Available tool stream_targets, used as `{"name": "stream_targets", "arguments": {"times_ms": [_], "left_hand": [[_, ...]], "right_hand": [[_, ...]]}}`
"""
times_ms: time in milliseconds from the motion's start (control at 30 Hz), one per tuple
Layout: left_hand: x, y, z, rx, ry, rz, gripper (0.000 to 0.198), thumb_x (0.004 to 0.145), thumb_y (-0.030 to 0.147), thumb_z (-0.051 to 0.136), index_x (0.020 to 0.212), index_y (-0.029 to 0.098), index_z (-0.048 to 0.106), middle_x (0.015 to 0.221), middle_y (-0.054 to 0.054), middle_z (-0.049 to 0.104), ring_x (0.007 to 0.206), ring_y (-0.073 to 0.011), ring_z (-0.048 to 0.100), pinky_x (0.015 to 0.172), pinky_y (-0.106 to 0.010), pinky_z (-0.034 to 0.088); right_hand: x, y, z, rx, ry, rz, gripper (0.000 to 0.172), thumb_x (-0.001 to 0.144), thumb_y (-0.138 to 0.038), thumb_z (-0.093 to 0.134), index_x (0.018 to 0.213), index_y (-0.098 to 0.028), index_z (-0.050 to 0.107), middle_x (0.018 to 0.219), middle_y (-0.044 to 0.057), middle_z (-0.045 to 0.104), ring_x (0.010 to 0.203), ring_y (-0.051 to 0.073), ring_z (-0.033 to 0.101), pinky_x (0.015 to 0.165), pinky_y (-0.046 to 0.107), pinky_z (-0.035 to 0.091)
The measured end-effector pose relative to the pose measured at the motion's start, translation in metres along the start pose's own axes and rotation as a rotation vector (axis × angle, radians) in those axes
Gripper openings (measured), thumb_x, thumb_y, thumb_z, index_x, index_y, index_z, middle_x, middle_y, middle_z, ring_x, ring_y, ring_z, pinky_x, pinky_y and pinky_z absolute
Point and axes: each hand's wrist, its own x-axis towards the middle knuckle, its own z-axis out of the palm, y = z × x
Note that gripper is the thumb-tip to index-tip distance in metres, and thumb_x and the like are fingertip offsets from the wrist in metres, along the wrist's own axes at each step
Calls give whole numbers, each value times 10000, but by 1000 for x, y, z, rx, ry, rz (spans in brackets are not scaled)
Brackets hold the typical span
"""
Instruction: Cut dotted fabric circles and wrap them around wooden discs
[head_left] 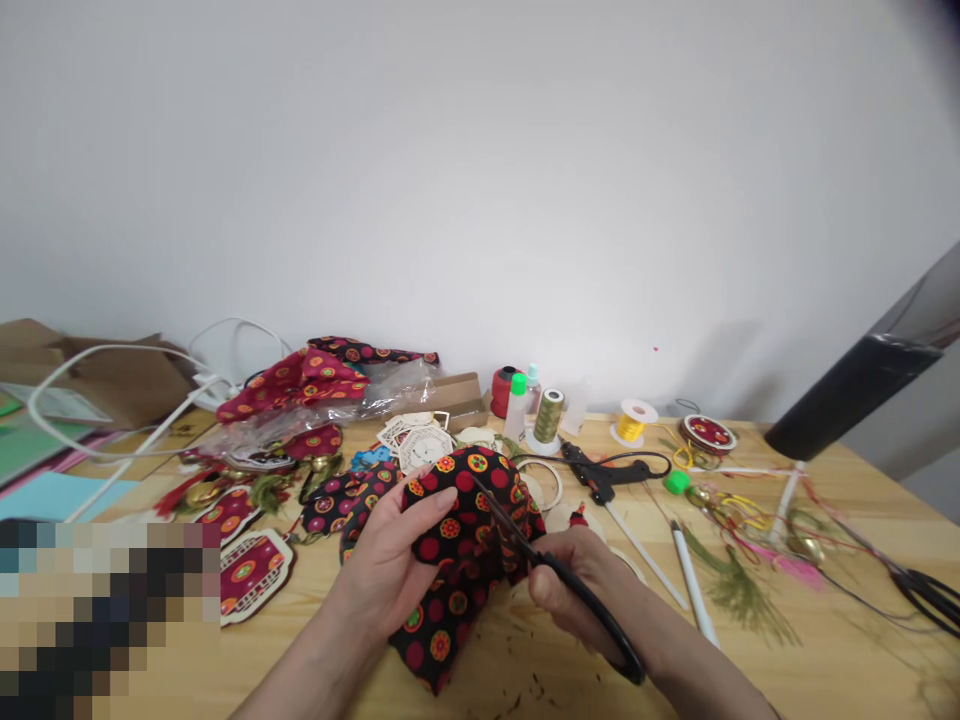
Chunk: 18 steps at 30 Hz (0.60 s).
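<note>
My left hand point(394, 565) grips a piece of black fabric with red and yellow dots point(465, 540), holding it up above the wooden table point(825, 650). My right hand point(581, 590) is closed round the black handles of a pair of scissors point(525, 545). The scissor blades point up and left into the fabric near its top edge. The lower part of the fabric hangs down between my two hands.
A black glue gun point(604, 475), white glue sticks point(694, 590), thread spools point(549, 415), a yellow cord reel point(632, 422) and small bottles point(516, 405) lie behind. More patterned fabric point(300, 380), wooden cutouts point(251, 570) and tassels sit left. Another pair of scissors point(930, 595) lies far right.
</note>
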Motion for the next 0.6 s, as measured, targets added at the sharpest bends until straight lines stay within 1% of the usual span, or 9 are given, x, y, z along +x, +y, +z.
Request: {"name": "stream_targets", "arguments": {"times_ms": [133,300,600], "left_hand": [[1,-1,3,14,47,24,224,685,170,772,899,157,706,882,-89,766,832,-257,718,808,-395,567],[1,1,10,43,118,14,189,679,170,772,853,122,715,813,-102,764,793,-265,721,787,-404,575],[1,2,12,28,113,14,176,684,151,761,851,122,713,815,-101,765,833,-266,717,792,-387,575]], "right_hand": [[0,-2,0,-3,-2,-6,653,725,-824,418,591,-192,331,517,-67,244,485,55,199,416,224,115],[0,0,1,6,-9,-17,646,736,-808,432,581,-191,323,518,-68,236,479,53,188,416,230,104],[1,1,0,39,-11,-30,630,752,-776,462,578,-189,313,529,-69,234,481,51,183,416,228,102]]}}
